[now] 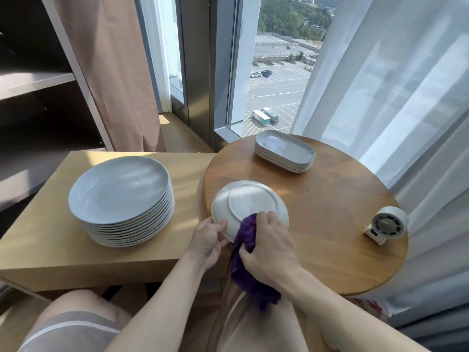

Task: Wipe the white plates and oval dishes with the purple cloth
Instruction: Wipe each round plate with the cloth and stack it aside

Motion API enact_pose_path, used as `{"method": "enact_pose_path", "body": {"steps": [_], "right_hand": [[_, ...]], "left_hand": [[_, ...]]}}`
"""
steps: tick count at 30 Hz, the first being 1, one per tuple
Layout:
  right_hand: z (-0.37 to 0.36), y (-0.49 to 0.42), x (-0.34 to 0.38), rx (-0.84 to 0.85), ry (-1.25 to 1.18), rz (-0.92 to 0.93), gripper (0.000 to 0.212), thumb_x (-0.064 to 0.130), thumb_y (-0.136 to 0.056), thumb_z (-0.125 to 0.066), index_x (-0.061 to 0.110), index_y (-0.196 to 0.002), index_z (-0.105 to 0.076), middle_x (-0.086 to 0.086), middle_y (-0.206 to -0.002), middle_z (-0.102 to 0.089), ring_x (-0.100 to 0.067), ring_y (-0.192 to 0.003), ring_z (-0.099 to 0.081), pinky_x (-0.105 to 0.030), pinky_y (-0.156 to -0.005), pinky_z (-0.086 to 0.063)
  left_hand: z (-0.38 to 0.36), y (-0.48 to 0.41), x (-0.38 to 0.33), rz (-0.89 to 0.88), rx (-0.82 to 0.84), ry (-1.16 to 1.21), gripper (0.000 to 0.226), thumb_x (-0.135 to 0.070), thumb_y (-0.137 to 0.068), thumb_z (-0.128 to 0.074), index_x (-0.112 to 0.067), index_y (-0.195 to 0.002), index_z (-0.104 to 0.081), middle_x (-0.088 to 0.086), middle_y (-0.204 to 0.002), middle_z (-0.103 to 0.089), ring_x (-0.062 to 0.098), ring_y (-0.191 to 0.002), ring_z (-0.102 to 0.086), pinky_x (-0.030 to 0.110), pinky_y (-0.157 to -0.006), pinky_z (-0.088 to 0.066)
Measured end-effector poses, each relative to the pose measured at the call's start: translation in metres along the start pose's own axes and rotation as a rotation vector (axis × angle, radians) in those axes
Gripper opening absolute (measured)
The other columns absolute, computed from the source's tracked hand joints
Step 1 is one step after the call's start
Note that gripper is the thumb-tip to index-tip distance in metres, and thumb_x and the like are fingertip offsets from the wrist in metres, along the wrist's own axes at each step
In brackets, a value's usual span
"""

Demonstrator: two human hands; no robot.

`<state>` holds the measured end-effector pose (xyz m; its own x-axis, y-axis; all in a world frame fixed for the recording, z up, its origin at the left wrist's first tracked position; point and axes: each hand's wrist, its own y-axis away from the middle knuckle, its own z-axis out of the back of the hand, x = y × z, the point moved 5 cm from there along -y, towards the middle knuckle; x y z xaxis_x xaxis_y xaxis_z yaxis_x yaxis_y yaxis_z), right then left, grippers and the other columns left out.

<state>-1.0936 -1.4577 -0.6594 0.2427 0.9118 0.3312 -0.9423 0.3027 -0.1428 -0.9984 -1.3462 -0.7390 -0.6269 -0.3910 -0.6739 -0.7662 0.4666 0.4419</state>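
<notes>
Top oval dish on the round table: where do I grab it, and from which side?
Pinch the top oval dish by its raised rim on the near long side, reaching across the round table. It lies flat, nested on its stack, so probably only that rim offers a hold.

Two bare forearms extend forward from lower edge of view and angle inward. Hands close together, not touching.

Left hand (210,240): palm turned inward, thumb on top of near rim of round white ceramic plate (243,201), fingers curled beneath rim, holding it underside up.

Right hand (269,243): knuckles up, fingers bunched round crumpled purple cloth (245,246), pressing it against plate's near edge. Cloth's loose end hangs below right wrist.
</notes>
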Motion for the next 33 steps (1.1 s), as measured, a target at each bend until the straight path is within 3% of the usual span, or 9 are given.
{"method": "enact_pose_path", "body": {"steps": [5,8,12,16,21,26,33], "right_hand": [[-0.017,-0.014,0.048,0.025,0.200,0.284,0.040,0.039,-0.083,-0.063,0.017,-0.115,-0.052,-0.005,-0.115,-0.050,-0.028,-0.100,-0.047,-0.039,-0.083,-0.042],[-0.012,-0.026,0.042,0.083,0.208,0.330,0.040,0.042,-0.086,-0.062,0.019,-0.117,-0.052,-0.001,-0.119,-0.048,-0.027,-0.104,-0.046,-0.037,-0.083,-0.038],[0.008,-0.037,0.011,0.151,0.060,0.203,0.038,0.048,-0.081,-0.061,0.027,-0.112,-0.059,0.008,-0.108,-0.050,-0.022,-0.099,-0.048,-0.039,-0.086,-0.043],[0.019,-0.059,-0.012,0.168,0.023,-0.025,0.022,0.041,-0.076,-0.065,0.026,-0.092,-0.061,0.005,-0.098,-0.051,-0.025,-0.092,-0.051,-0.039,-0.077,-0.042],[0.022,-0.097,-0.036,0.140,0.118,-0.214,0.016,0.033,-0.080,-0.064,0.021,-0.090,-0.057,-0.002,-0.099,-0.048,-0.031,-0.093,-0.046,-0.039,-0.081,-0.036],[0.011,-0.126,-0.009,0.121,0.131,-0.104,0.013,0.030,-0.086,-0.061,0.020,-0.094,-0.062,0.000,-0.097,-0.046,-0.031,-0.098,-0.047,-0.042,-0.084,-0.033],[0.008,-0.122,0.020,0.216,0.043,0.061,0.024,0.030,-0.078,-0.066,0.024,-0.100,-0.069,0.003,-0.097,-0.061,-0.026,-0.095,-0.053,-0.037,-0.078,-0.033]], "left_hand": [[0.003,0.001,0.001,0.005,0.023,-0.001,0.027,0.005,-0.092,-0.054,-0.003,-0.102,-0.078,0.020,-0.093,-0.075,0.028,-0.077,-0.074,0.034,-0.062,-0.059],[0.005,0.000,0.001,0.006,0.016,0.040,0.027,0.004,-0.093,-0.054,-0.005,-0.106,-0.076,0.017,-0.092,-0.074,0.025,-0.075,-0.073,0.034,-0.060,-0.058],[0.002,0.002,0.004,-0.017,0.013,0.044,0.030,0.000,-0.097,-0.058,-0.002,-0.127,-0.065,0.018,-0.109,-0.073,0.024,-0.082,-0.073,0.034,-0.064,-0.059],[0.000,0.004,0.005,0.000,0.020,0.109,0.029,0.002,-0.100,-0.054,-0.001,-0.129,-0.058,0.022,-0.119,-0.072,0.030,-0.099,-0.075,0.037,-0.071,-0.063],[-0.001,0.005,0.006,0.007,-0.021,0.086,0.029,0.002,-0.100,-0.053,-0.001,-0.129,-0.056,0.018,-0.118,-0.073,0.028,-0.100,-0.074,0.037,-0.071,-0.063],[-0.001,0.006,0.005,0.010,-0.035,0.078,0.032,0.000,-0.100,-0.054,-0.001,-0.131,-0.055,0.018,-0.115,-0.074,0.027,-0.097,-0.075,0.037,-0.071,-0.063],[-0.001,0.009,0.007,-0.026,-0.059,0.064,0.031,-0.003,-0.099,-0.057,0.000,-0.130,-0.057,0.016,-0.107,-0.076,0.025,-0.090,-0.075,0.036,-0.070,-0.062]]}}
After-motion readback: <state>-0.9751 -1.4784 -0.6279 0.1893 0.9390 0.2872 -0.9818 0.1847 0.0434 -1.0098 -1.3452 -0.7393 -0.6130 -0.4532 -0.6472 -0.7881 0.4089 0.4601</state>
